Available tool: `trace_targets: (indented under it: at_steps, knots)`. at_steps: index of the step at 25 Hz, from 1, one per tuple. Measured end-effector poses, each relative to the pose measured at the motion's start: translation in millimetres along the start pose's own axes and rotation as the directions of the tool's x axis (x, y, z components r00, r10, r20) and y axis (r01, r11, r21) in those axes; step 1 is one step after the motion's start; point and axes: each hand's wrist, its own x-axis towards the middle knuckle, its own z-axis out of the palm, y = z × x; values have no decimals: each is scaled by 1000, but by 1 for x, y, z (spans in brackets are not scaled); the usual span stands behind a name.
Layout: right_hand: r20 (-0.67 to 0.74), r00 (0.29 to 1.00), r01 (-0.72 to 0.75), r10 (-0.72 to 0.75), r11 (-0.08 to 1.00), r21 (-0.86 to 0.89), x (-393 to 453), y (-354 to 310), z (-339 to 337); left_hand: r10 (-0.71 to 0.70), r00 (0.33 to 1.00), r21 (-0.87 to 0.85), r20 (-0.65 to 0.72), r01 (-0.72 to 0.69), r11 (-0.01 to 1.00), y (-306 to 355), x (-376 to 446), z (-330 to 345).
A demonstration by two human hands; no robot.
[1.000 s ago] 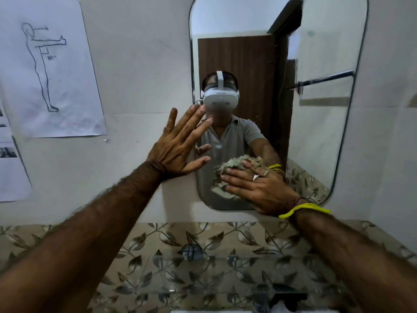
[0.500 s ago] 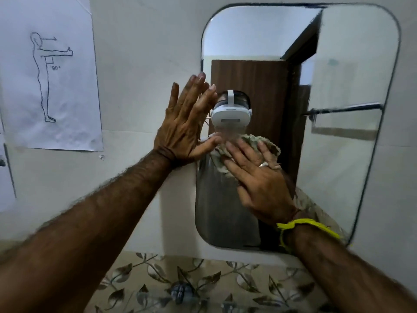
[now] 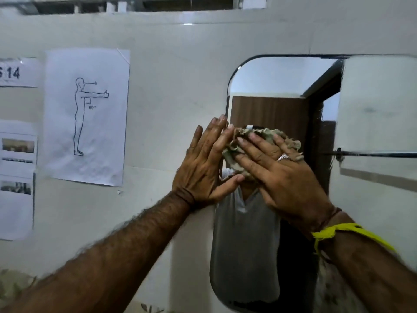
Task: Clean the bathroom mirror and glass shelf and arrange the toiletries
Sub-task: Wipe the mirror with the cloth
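Note:
The rounded wall mirror fills the right half of the view. A crumpled greenish-grey cloth lies against the glass near the mirror's left side, pressed flat by my right hand with fingers spread over it. My left hand lies flat with straight fingers on the mirror's left edge and the wall beside it, its thumb touching the glass. The glass shelf and toiletries are out of view.
White wall tiles surround the mirror. Paper sheets hang at the left, one with a standing figure drawing. Leaf-patterned tiles show at the bottom edge. The mirror reflects a brown door and a towel rail.
My right hand has slid the cloth upward on the mirror from its lower part. My left hand moved up along the mirror's left edge. The camera view tilted upward, losing the shelf.

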Motion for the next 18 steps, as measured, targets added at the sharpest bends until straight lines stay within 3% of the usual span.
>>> trace_targets:
  at_steps: [3,4,7,8,10,12,13,16,18]
  knots:
    - [-29,955,-293,294,955,42,29,18,-8,-21,1000,49,-9,21,999,1,3,0]
    - [-19,953,-300,301,953,40,36,14,-6,-30,999,45,-11,31,999,2,3,0]
    - [41,998,-48,49,998,-28,35,10,0,-47,999,32,-13,48,998,4,2,1]
    - [21,999,-37,38,998,-52,36,20,-2,-47,999,39,-14,47,998,3,1,1]
    - [-46,973,-229,227,973,-40,50,44,-10,-35,999,60,-16,36,998,2,1,2]
    - [-78,895,-434,438,899,63,73,55,-15,-33,999,72,-12,34,997,2,3,2]
    - [-75,912,-401,404,915,53,83,52,-13,-36,999,76,-13,37,996,2,4,2]
    - [-5,995,-99,99,992,-72,92,49,-7,-41,999,92,-26,43,995,2,2,3]
    - [-35,966,-257,257,966,-6,96,69,-18,-32,999,111,-20,34,993,1,1,4]
